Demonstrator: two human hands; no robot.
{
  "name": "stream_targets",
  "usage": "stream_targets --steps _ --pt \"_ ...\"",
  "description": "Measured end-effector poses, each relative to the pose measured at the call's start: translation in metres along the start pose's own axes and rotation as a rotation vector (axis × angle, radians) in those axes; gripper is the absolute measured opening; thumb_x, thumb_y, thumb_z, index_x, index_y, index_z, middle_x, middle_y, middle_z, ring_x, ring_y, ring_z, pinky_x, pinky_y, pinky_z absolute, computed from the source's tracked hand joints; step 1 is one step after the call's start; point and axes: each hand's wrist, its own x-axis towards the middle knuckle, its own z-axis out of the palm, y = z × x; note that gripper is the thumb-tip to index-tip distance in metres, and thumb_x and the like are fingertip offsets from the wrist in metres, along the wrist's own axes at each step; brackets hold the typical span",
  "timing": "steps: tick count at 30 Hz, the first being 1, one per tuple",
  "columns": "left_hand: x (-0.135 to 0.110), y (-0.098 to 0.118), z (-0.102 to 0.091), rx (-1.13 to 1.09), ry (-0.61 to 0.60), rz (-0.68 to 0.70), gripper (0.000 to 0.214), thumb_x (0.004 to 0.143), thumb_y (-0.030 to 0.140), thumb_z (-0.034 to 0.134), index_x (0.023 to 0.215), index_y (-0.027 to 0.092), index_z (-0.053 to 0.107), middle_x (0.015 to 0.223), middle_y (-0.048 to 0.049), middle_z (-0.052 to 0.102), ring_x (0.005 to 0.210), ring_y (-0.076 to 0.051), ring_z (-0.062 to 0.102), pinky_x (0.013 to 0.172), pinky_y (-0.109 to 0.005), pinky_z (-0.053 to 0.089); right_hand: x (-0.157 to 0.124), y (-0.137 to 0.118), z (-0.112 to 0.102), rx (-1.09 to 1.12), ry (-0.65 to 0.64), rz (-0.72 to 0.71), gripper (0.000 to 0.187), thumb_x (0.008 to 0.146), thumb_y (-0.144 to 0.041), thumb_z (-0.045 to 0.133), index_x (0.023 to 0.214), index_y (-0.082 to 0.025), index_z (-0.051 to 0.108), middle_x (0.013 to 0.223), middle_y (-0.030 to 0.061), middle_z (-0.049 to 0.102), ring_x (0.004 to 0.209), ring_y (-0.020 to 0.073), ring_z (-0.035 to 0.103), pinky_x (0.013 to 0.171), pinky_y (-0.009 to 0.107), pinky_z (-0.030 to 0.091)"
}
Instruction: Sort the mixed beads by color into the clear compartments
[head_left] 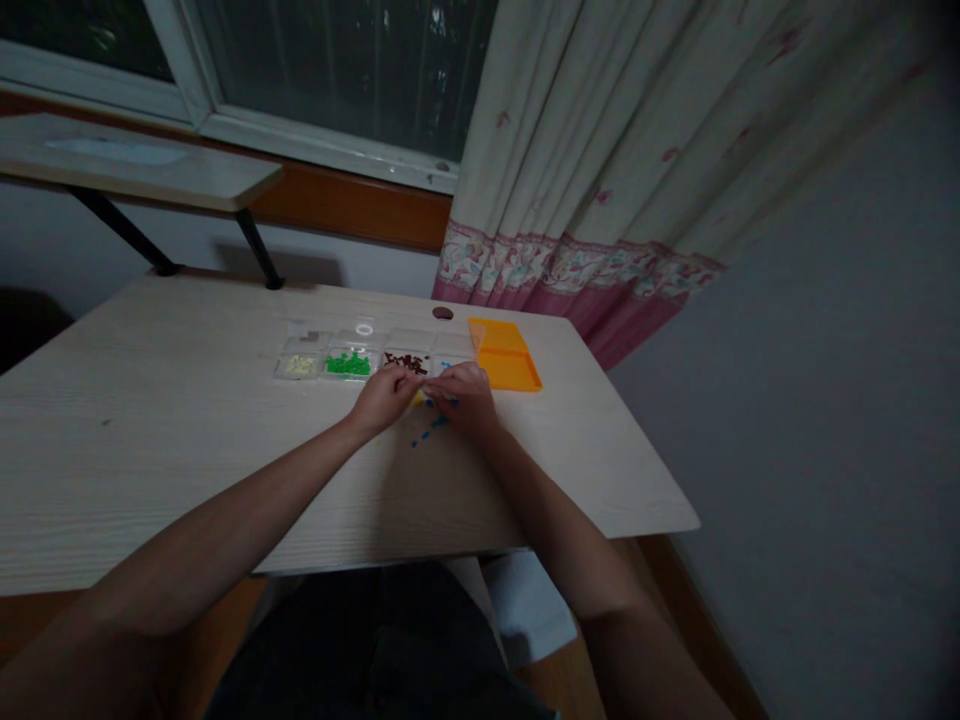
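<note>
My left hand (388, 397) and my right hand (463, 394) meet over the table, fingers pinched together. What they pinch is too small and dark to make out. Under the fingers lie a yellow piece (418, 399) and several small blue pieces (439, 422), some scattered toward me. Just beyond my hands stand clear plastic boxes with open lids. One holds pale yellow pieces (301, 365), one green pieces (349, 364), one dark brown pieces (406, 362). A few blue pieces (447, 366) show in the rightmost box, partly hidden by my right hand.
An orange open case (510, 368) lies right of the boxes on the pale wooden table (225, 400). A raised shelf (135, 165) on black legs stands at the back left. Behind are a window and a flowered curtain (570, 180); a wall (787, 400) is at right.
</note>
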Motion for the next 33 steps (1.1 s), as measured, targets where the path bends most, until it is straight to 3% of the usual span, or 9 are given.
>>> stream_targets --steps 3,6,16,20,23,27,33 --pt "0.002 0.0 -0.002 -0.125 0.015 -0.132 0.039 0.086 0.05 0.051 0.075 0.015 0.065 0.067 -0.0004 0.059 0.066 -0.014 0.052 0.062 -0.024 0.039 0.001 -0.007 -0.001 -0.016 -0.045 -0.035 0.034 0.091 -0.049 0.057 0.118 -0.032 0.068 0.101 0.0036 0.068 0.101 0.0203 0.051 0.089 0.034 0.033" --pt "0.003 0.004 -0.004 -0.218 -0.009 -0.202 0.043 0.083 0.053 0.051 0.075 0.014 0.065 0.065 0.0 0.06 0.063 -0.014 0.051 0.06 -0.024 0.038 0.002 -0.011 0.0 -0.047 -0.012 0.001 0.034 0.092 -0.049 0.055 0.117 -0.03 0.069 0.102 0.0048 0.068 0.101 0.0209 0.051 0.089 0.035 0.033" --pt "0.004 0.005 -0.002 -0.187 -0.074 -0.139 0.045 0.083 0.053 0.05 0.068 0.014 0.065 0.059 0.0013 0.054 0.059 -0.012 0.046 0.057 -0.023 0.036 0.001 -0.019 0.004 -0.121 0.025 0.032 0.028 0.096 -0.044 0.049 0.099 -0.028 0.072 0.096 0.0038 0.07 0.098 0.0218 0.051 0.091 0.038 0.029" --pt "0.004 -0.001 0.0 -0.2 -0.083 -0.12 0.044 0.084 0.053 0.051 0.072 0.013 0.068 0.065 0.0001 0.06 0.063 -0.013 0.052 0.061 -0.024 0.04 0.002 -0.019 0.003 -0.107 0.02 0.033 0.027 0.096 -0.044 0.05 0.098 -0.029 0.072 0.095 0.0036 0.07 0.099 0.0216 0.051 0.09 0.038 0.029" --pt "0.004 -0.004 0.002 -0.24 -0.067 -0.117 0.043 0.085 0.052 0.052 0.08 0.014 0.072 0.077 -0.0028 0.068 0.074 -0.016 0.061 0.07 -0.026 0.046 0.004 -0.011 0.002 -0.073 0.076 0.075 0.027 0.095 -0.044 0.053 0.094 -0.027 0.073 0.092 0.0034 0.07 0.096 0.021 0.052 0.088 0.036 0.03" --pt "0.004 -0.005 0.003 -0.301 -0.058 -0.109 0.039 0.088 0.047 0.051 0.092 0.017 0.075 0.096 -0.0056 0.073 0.093 -0.019 0.065 0.086 -0.029 0.048 0.006 0.015 0.003 -0.046 0.221 0.252 0.024 0.093 -0.04 0.056 0.092 -0.025 0.074 0.094 0.0042 0.07 0.095 0.0208 0.053 0.088 0.036 0.031" --pt "0.004 -0.006 0.002 -0.221 -0.076 -0.088 0.039 0.089 0.046 0.05 0.095 0.017 0.075 0.094 -0.0051 0.073 0.09 -0.019 0.064 0.083 -0.027 0.048 0.005 0.04 0.013 -0.055 0.205 0.369 0.023 0.093 -0.038 0.056 0.093 -0.025 0.075 0.095 0.0048 0.069 0.097 0.0221 0.052 0.088 0.036 0.032"
